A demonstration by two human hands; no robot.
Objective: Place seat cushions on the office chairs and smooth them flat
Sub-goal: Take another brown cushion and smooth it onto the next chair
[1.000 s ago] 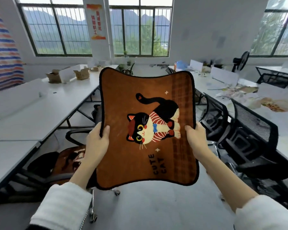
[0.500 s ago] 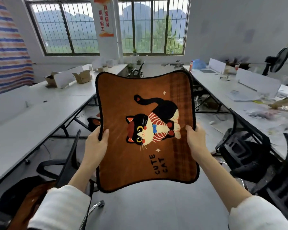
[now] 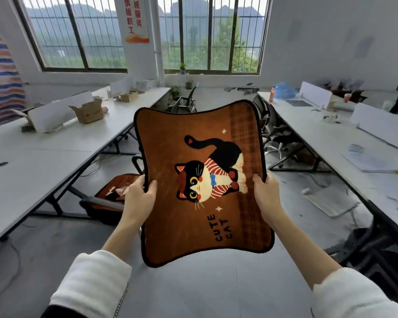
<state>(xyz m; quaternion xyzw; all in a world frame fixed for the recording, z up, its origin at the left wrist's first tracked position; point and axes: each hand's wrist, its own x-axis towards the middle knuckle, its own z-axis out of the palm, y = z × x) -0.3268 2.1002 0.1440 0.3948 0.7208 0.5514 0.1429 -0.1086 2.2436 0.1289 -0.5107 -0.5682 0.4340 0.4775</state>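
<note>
A brown seat cushion (image 3: 202,187) with a cartoon cat and the words "CUTE CAT" is held up in the air in front of me. My left hand (image 3: 139,198) grips its left edge and my right hand (image 3: 265,193) grips its right edge, thumbs on the printed face. Behind the cushion's left side, an office chair (image 3: 106,203) by the left desk carries another brown cushion (image 3: 117,188) on its seat. A dark mesh chair (image 3: 375,251) stands low at the right, and more chairs (image 3: 274,131) are pushed in further back.
Long white desks run down the left (image 3: 55,157) and right (image 3: 345,148) sides, with a grey floor aisle (image 3: 193,290) between them. Cardboard boxes (image 3: 87,113) sit on the left desk. Papers and clutter cover the right desk. Barred windows fill the far wall.
The view has moved forward down the aisle and turned a little left. The cushion stays in both hands. A cushioned chair on the left now shows behind the held cushion.
</note>
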